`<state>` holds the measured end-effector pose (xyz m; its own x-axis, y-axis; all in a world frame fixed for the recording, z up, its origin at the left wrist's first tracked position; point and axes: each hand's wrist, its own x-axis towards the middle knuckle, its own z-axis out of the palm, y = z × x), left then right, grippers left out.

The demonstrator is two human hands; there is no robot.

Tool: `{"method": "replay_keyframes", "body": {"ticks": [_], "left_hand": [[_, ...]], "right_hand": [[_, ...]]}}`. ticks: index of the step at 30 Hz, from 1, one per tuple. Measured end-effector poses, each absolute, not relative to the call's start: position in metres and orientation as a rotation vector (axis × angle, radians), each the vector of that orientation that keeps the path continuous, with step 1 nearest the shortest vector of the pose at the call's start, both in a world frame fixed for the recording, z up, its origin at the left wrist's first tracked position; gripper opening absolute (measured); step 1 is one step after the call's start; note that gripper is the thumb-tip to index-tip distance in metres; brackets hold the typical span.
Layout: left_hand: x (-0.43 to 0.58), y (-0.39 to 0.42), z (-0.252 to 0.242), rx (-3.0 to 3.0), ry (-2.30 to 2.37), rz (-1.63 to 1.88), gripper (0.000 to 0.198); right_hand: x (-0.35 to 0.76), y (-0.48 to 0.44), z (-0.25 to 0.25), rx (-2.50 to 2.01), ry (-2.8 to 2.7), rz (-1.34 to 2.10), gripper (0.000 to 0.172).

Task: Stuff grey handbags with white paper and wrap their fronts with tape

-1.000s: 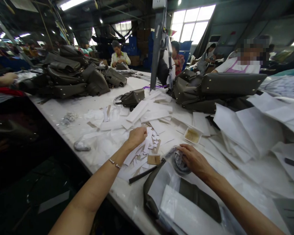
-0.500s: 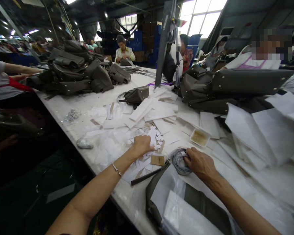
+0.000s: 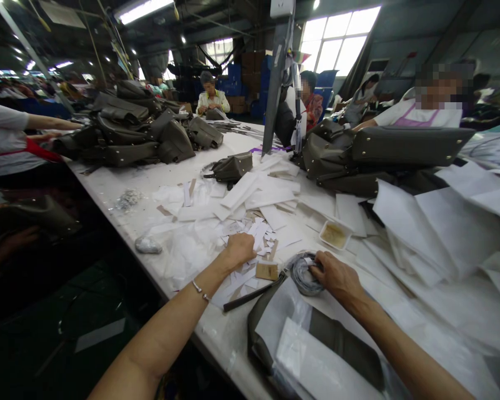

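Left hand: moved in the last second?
Yes: the left hand has come slightly nearer the wearer, judged against the white dish.

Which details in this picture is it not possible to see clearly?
All in the head view:
Left hand: its own back hides what, if anything, it grips.
Grey coil: the right hand covers part of its right side.
Brown tag: any print is too small.
White piece on the dark bag: the frame's bottom edge cuts it off.
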<state>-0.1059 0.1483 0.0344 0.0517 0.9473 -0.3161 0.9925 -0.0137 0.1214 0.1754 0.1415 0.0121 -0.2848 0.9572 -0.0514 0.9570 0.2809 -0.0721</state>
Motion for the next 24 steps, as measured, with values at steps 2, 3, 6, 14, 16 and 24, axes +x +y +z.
{"method": "replay_keyframes", "body": {"ticks": [2, 3, 6, 14, 16, 24], "left_hand": [[-0.108, 0.151, 0.037, 1.971, 1.961, -0.163, 0.032], [-0.110, 0.152, 0.039, 1.942, 1.958, -0.140, 0.031], [-0.118, 0.155, 0.044, 1.854, 1.926, -0.045, 0.027], [-0.127, 0.129, 0.064, 1.623, 1.523, 0.390, 0.015], [-0.121, 0.120, 0.072, 1.577, 1.334, 0.442, 0.017], [-0.082, 0.118, 0.073, 1.235, 0.662, 0.455, 0.017]], "right_hand": [[0.176, 0.143, 0.013, -1.872, -2.502, 0.168, 0.013], [0.177, 0.143, 0.014, -1.868, -2.496, 0.180, 0.013], [0.178, 0.144, 0.022, -1.847, -2.491, 0.225, 0.013], [0.167, 0.141, 0.067, -1.608, -2.203, 0.530, 0.027], [0.157, 0.136, 0.074, -1.465, -1.988, 1.034, 0.037], [0.140, 0.116, 0.083, -0.821, -1.375, 1.862, 0.048]]}}
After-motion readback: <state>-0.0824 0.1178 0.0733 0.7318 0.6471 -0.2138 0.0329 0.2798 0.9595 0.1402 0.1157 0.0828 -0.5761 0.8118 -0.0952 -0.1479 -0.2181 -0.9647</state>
